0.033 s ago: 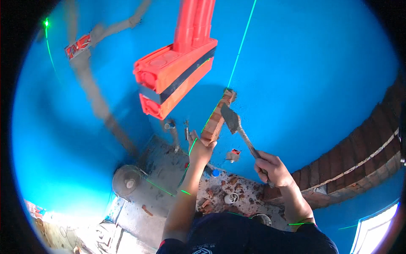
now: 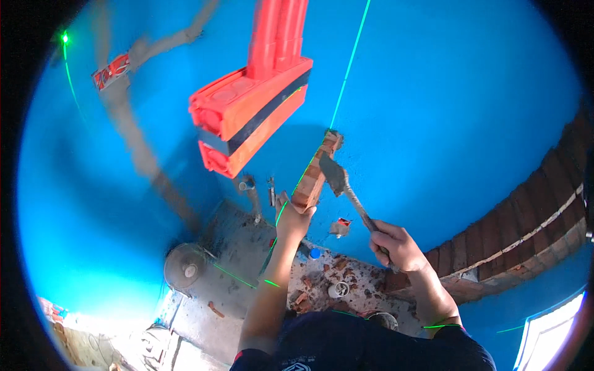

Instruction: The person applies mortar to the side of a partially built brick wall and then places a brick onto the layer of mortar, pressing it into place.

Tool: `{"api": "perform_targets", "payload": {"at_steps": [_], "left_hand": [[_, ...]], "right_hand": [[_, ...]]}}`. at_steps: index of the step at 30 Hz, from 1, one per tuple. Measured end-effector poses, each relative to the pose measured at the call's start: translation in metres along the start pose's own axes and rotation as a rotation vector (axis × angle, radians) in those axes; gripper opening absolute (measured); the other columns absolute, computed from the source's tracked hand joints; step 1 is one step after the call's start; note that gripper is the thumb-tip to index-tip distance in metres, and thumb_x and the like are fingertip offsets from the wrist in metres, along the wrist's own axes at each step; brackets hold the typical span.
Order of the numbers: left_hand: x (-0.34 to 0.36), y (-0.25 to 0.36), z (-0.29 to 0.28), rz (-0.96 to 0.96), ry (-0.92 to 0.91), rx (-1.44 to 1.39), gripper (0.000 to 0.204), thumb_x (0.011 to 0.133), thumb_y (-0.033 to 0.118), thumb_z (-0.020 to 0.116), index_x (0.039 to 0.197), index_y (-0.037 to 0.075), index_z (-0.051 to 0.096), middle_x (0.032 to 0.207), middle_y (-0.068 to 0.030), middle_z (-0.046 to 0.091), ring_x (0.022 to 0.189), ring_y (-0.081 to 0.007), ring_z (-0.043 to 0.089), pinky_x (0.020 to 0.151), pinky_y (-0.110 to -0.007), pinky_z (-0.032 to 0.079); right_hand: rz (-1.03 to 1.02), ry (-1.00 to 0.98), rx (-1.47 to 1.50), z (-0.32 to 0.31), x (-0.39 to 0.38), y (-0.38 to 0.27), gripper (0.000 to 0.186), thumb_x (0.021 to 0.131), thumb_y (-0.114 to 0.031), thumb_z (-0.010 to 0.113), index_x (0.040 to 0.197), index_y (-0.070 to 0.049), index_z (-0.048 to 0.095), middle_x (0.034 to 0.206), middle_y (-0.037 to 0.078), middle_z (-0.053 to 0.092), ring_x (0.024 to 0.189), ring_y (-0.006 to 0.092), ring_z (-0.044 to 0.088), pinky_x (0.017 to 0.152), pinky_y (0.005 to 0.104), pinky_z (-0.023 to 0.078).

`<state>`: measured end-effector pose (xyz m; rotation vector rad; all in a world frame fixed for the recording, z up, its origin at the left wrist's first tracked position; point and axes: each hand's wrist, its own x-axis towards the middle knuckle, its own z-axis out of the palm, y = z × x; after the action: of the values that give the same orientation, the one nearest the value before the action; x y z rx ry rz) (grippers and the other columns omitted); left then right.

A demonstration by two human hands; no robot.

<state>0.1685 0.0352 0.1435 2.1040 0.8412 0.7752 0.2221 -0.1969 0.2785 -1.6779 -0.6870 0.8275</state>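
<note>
A narrow run of reddish-brown bricks (image 2: 313, 178) stands out from the blue wall, with rough mortar at its far end. My left hand (image 2: 293, 221) is closed round the brick at the near end, though most of the fingers are hidden. In my right hand (image 2: 398, 247) is a bricklayer's trowel (image 2: 335, 174), gripped by its handle. Its grey, mortar-stained blade lies against or just beside the right side of the bricks; contact is hard to tell. A green laser line runs down the wall and along the bricks' left edge.
Red pipes with a block-shaped end (image 2: 247, 117) hang close in front, upper left. A round fan (image 2: 184, 267) stands lower left. Rubble and a white cup-like container (image 2: 338, 290) lie on the floor. A curved brick row (image 2: 495, 241) borders the right. An electrical box (image 2: 340, 227) sits low on the wall.
</note>
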Motion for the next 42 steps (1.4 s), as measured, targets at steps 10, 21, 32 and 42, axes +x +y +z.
{"api": "perform_targets", "payload": {"at_steps": [10, 21, 32, 42], "left_hand": [[0.006, 0.006, 0.018, -0.017, -0.069, -0.089, 0.055, 0.079, 0.011, 0.068, 0.124, -0.009, 0.043, 0.11, -0.0285, 0.056, 0.092, -0.0403, 0.061, 0.07, -0.045, 0.054], [0.011, -0.007, 0.025, 0.075, 0.005, -0.117, 0.056, 0.075, 0.012, 0.07, 0.122, -0.006, 0.045, 0.094, -0.0237, 0.063, 0.083, -0.0343, 0.064, 0.068, -0.041, 0.051], [0.026, -0.003, 0.003, 0.154, -0.106, -0.039, 0.057, 0.068, 0.021, 0.081, 0.11, -0.006, 0.054, 0.098, -0.0207, 0.066, 0.091, -0.0284, 0.065, 0.078, -0.036, 0.051], [0.037, 0.009, -0.005, 0.12, -0.296, -0.034, 0.046, 0.075, 0.01, 0.076, 0.112, -0.005, 0.055, 0.092, -0.0114, 0.068, 0.08, -0.0116, 0.064, 0.069, -0.027, 0.051]], "right_hand": [[-0.033, -0.011, -0.083, -0.01, 0.01, 0.006, 0.019, 0.095, -0.014, 0.046, 0.099, 0.001, 0.058, 0.061, 0.002, 0.05, 0.043, 0.0078, 0.045, 0.04, 0.0256, 0.035], [0.003, -0.011, -0.095, -0.014, 0.018, 0.022, 0.021, 0.096, -0.02, 0.046, 0.093, -0.001, 0.055, 0.059, 0.001, 0.047, 0.045, 0.0082, 0.046, 0.043, 0.0257, 0.037], [0.122, 0.444, 0.7, 0.045, 0.079, 0.188, 0.044, 0.094, -0.053, 0.043, 0.076, -0.012, 0.043, 0.058, -0.006, 0.034, 0.046, 0.0053, 0.031, 0.041, 0.0232, 0.026], [0.204, 0.389, 1.116, 0.092, 0.161, 0.228, 0.048, 0.093, -0.055, 0.041, 0.068, -0.014, 0.037, 0.05, -0.005, 0.028, 0.038, 0.0088, 0.024, 0.036, 0.0278, 0.019]]}}
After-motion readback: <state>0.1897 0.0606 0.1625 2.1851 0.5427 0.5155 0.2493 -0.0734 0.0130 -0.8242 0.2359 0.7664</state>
